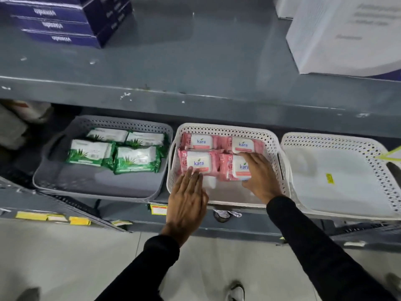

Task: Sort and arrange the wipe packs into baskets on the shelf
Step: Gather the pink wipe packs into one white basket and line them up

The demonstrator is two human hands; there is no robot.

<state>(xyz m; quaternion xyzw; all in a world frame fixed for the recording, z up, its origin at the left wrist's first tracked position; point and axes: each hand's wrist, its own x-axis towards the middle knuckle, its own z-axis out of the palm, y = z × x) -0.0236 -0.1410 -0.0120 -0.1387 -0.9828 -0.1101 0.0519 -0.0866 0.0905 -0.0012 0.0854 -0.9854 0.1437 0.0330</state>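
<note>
A white perforated basket (275, 148) in the middle of the lower shelf holds several pink wipe packs. My right hand (261, 178) grips the front right pink pack (235, 168), thumb under its near edge. My left hand (187, 194) lies flat with straight fingers, its tips touching the near edge of the front left pink pack (198, 162). A grey basket (50, 170) to the left holds several green wipe packs (134, 159) in its far half. On the right stands a white basket (338, 140) with only a small yellow sticker inside.
A grey metal shelf (195, 98) overhangs the baskets closely. On it sit stacked dark blue boxes (65, 20) at far left and a white box (342, 33) at far right. Yellow labels (54, 218) line the lower shelf edge. Pale floor lies below.
</note>
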